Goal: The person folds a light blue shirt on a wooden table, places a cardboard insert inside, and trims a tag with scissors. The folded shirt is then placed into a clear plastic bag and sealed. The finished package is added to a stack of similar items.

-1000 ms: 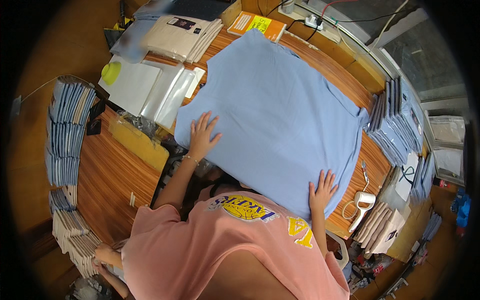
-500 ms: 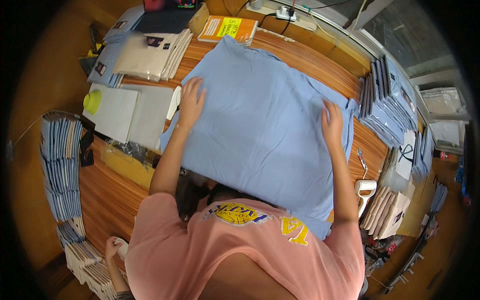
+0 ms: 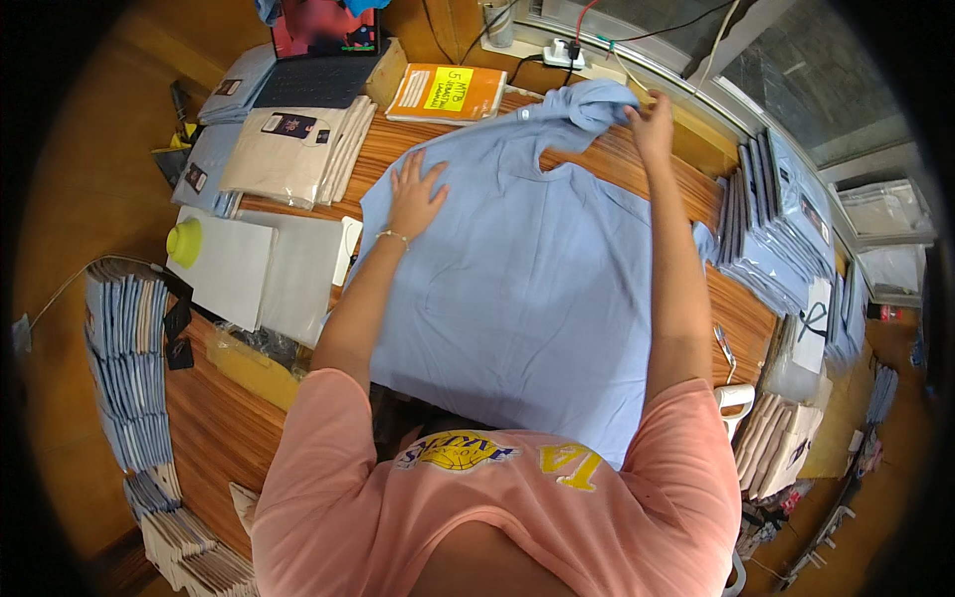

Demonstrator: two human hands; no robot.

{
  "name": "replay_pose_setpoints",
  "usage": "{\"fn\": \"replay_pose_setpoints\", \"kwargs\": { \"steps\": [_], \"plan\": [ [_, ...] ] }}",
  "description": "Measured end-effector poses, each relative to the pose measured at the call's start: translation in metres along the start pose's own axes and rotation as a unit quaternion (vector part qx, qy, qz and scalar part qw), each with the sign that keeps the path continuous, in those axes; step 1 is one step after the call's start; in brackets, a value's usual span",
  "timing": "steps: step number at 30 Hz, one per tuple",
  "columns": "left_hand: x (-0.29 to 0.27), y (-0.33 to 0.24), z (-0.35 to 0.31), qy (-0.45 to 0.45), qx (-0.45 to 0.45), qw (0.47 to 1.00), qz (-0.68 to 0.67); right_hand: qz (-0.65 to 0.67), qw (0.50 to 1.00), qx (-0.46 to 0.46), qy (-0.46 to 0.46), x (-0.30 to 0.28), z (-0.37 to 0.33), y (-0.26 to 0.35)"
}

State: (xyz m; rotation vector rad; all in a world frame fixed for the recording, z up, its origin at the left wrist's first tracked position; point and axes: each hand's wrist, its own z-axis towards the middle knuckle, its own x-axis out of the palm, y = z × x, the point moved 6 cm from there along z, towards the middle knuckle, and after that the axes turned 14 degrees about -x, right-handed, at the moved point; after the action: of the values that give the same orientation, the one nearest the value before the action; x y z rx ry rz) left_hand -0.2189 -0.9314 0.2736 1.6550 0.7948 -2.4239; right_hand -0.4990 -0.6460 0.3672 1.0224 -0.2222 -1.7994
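A light blue shirt [image 3: 507, 289] lies spread on the wooden table in front of me, its curved neckline toward the far side. My left hand [image 3: 416, 202] rests on the shirt's upper left part, palm down with the fingers spread. Out at the far edge, my right hand [image 3: 652, 129] has its fingertips closed at a bunched, raised part of the same shirt [image 3: 593, 103]. That bunch stands up off the table beyond the neckline, and its folds partly hide the fingertips.
Packed beige garments [image 3: 284, 154], an orange booklet [image 3: 448, 93] and a laptop [image 3: 313, 80] stand at the far left. White sheets [image 3: 229, 269] carry a lime-green cup-shaped item [image 3: 184, 242]. Blue packed shirts [image 3: 771, 219] are stacked on the right, near a white-handled tool [image 3: 734, 398].
My right hand has gone from the shirt's right side to the far edge, pulling up a bunch of cloth and exposing the neckline. My left hand has shifted rightward. Another person's hand left the lower left.
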Motion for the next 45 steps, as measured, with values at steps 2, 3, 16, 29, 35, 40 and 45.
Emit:
{"fn": "replay_pose_setpoints", "kwargs": {
  "steps": [2, 3, 16, 29, 35, 40, 45],
  "plan": [
    [0.001, 0.009, 0.004, -0.018, 0.000, 1.000, -0.019, -0.058, 0.996, -0.064, -0.008, -0.033, -0.017, -0.006],
    [-0.001, 0.014, 0.011, -0.053, -0.025, 0.998, -0.013, -0.086, 0.993, -0.084, 0.021, -0.045, -0.038, -0.010],
    [0.008, 0.014, 0.115, -0.020, -0.229, 0.972, -0.039, -0.319, 0.930, -0.076, 0.165, -0.099, -0.146, -0.087],
    [0.015, -0.016, 0.018, 0.081, 0.040, 0.995, 0.051, -0.308, 0.919, 0.009, 0.246, -0.121, -0.217, -0.064],
    [-0.002, 0.004, 0.014, 0.070, 0.013, 0.984, -0.163, -0.298, 0.932, 0.020, 0.207, -0.120, -0.215, -0.034],
    [0.014, 0.005, 0.013, 0.044, 0.040, 0.996, 0.061, -0.299, 0.930, -0.003, 0.215, -0.123, -0.224, -0.052],
    [-0.033, 0.021, -0.031, 0.016, 0.018, 0.989, -0.149, -0.256, 0.953, -0.048, 0.156, -0.160, -0.243, 0.008]
  ]
}}
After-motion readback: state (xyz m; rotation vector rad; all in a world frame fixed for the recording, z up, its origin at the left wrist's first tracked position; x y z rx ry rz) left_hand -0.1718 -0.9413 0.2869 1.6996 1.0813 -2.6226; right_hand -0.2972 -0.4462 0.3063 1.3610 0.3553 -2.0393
